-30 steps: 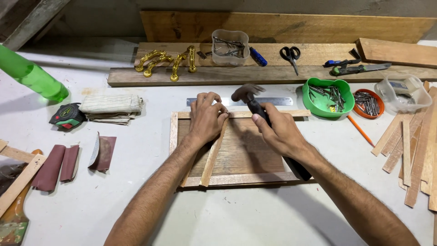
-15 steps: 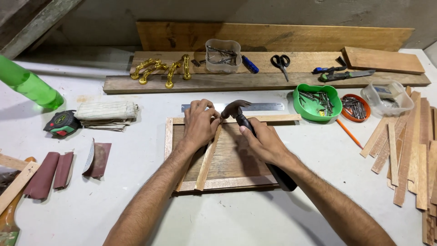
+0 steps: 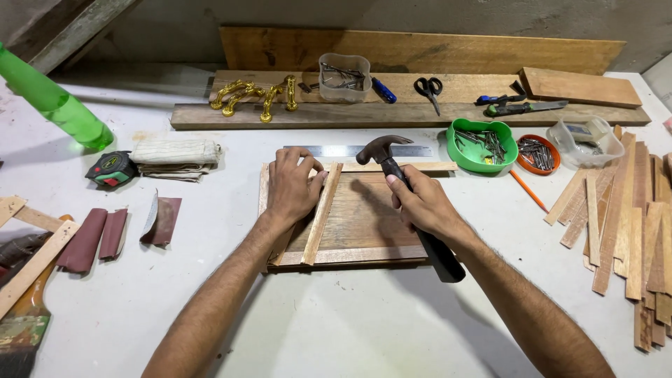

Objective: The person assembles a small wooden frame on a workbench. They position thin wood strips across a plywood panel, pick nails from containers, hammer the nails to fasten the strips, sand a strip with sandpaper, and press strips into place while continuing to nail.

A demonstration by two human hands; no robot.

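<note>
Left hand (image 3: 292,187) lies flat, fingers loose, pinning a thin wooden strip (image 3: 322,213) onto the wooden panel (image 3: 364,220); right hand (image 3: 420,203) has its grip clamped around a claw hammer (image 3: 409,199).

Green bottle (image 3: 52,101): I see its top cut off by the left edge | paintbrush (image 3: 24,329): its bristle end runs past the bottom-left corner | hammer (image 3: 413,203): mid-handle hidden inside my right hand (image 3: 423,203) | wooden panel (image 3: 371,217): left part covered by my left hand (image 3: 294,189) | wood strips (image 3: 630,217): cut at right edge | green tub (image 3: 481,147): contents too small to identify.
</note>
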